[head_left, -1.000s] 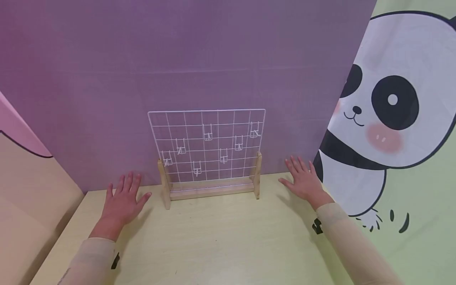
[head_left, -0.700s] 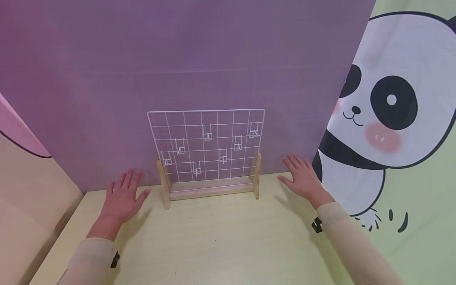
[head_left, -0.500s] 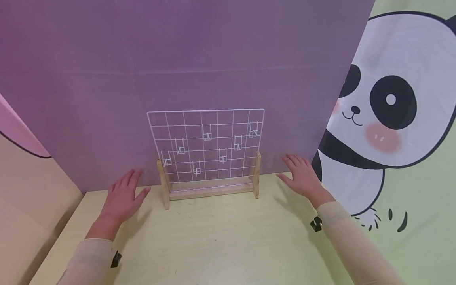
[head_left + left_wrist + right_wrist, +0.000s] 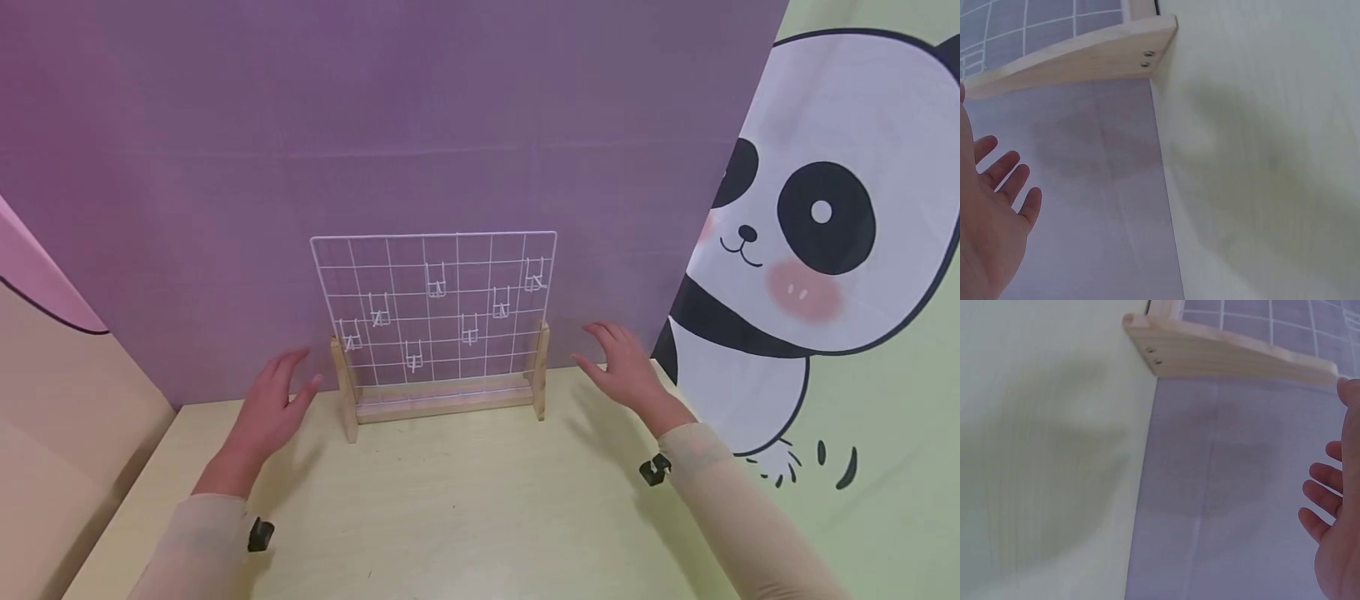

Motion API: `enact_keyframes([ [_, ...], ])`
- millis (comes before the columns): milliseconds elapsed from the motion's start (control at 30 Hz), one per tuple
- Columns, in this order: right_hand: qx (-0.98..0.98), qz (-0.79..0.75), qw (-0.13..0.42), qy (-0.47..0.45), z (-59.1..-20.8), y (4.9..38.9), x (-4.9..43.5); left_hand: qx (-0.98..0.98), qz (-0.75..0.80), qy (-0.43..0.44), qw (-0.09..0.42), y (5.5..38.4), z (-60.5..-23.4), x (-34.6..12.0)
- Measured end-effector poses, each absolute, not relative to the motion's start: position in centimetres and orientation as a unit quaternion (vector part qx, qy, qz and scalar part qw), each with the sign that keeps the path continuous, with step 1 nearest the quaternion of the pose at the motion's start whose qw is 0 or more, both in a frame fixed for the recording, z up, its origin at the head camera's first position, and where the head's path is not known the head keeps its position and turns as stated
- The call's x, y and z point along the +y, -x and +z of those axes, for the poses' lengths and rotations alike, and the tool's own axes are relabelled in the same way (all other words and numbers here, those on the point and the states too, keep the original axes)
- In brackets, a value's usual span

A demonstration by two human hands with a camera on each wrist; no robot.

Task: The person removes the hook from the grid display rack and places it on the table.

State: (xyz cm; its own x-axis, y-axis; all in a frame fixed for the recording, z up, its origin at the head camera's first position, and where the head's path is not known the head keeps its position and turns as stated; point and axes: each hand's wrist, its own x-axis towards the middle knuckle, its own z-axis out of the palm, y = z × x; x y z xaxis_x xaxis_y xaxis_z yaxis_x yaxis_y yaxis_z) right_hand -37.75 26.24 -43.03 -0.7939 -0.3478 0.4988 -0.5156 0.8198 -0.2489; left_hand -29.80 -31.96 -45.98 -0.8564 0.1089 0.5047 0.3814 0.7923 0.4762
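Flanking the white wire grid (image 4: 432, 317), here are my two hands! The grid is upright in its wooden stand (image 4: 446, 407), at the back of the table (image 4: 465, 508), right against the purple backdrop (image 4: 450, 125). Over on the left, my left hand (image 4: 266, 412) is in the air, thumb reaching out beside the near post, a gap between them; fingers loosely bent, slightly apart. Across on the right, my right hand (image 4: 626, 373) mirrors it, thumb and fingers spread apart, a wider gap to its post. Shadows fall on the tabletop below both! Seven wire hooks (image 4: 437, 289) are scattered over the grid, and on my right a big cartoon panda (image 4: 825, 217) looks on.
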Motion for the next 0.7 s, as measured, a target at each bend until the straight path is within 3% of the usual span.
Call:
enact_keyframes([
  [433, -0.871, 0.295, 0.279, -0.276, -40.8, 37.4, 23.7, -0.884, -0.416, 0.1, 0.19, 30.6, -44.1, -30.0],
  [700, -0.83, 0.365, 0.303, -0.294, -39.3, 37.7, 22.2, -0.837, -0.507, 0.087, 0.188, 31.4, -43.9, -29.2],
])
